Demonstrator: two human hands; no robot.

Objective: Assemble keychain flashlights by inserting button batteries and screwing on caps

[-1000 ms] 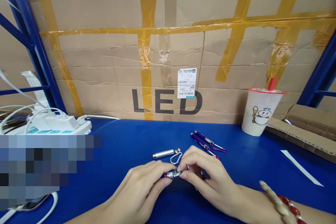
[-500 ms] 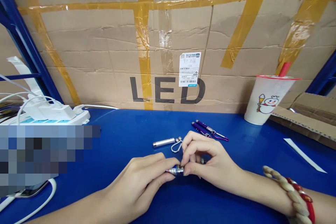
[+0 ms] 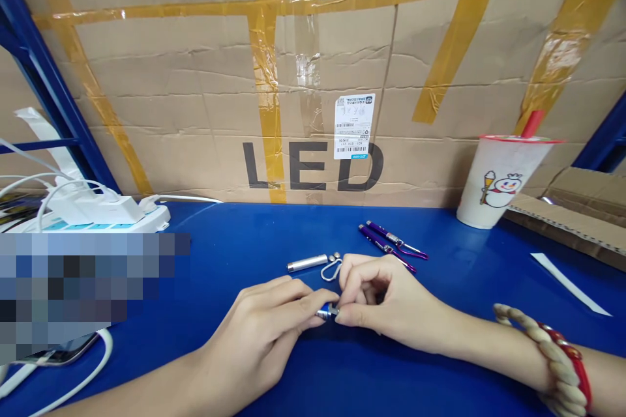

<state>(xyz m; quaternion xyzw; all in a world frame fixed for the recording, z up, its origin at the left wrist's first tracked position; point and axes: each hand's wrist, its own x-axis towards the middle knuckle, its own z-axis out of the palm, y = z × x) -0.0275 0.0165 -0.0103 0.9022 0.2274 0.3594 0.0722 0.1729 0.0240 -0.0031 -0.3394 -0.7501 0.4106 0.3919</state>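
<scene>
Pinched between the fingertips of both hands, a small blue-and-silver keychain flashlight (image 3: 327,313) is held just above the blue tabletop (image 3: 235,254), near its front edge. The left hand (image 3: 264,332) is closed on the blue end with thumb and forefinger, its other fingers curled beside them. The right hand (image 3: 386,303) is closed on the silver end, fingers bent tightly over it, so that only a short length of the flashlight is seen between the two hands. A beaded bracelet (image 3: 552,365) of pale and red beads is worn on the right wrist.

Just beyond the hands, a silver tube (image 3: 307,264) is laid on the tabletop, with a wire clip (image 3: 331,270) and two small button cells (image 3: 334,255) beside its right end. Slightly farther right, two purple keychain flashlights (image 3: 388,244) are laid side by side, close to the right hand but not touched by it.

At the near left, a white cable (image 3: 88,371) is looped past a pixelated patch. Farther back on the left, a white power strip (image 3: 98,215) with plugged chargers is set. On the right, a white drink cup (image 3: 496,186) with a red straw is stood upright, and a white paper strip (image 3: 570,283) is laid flat near it. Behind everything, a taped cardboard sheet (image 3: 195,111) printed "LED" is stood against the blue shelving frame (image 3: 59,111).
</scene>
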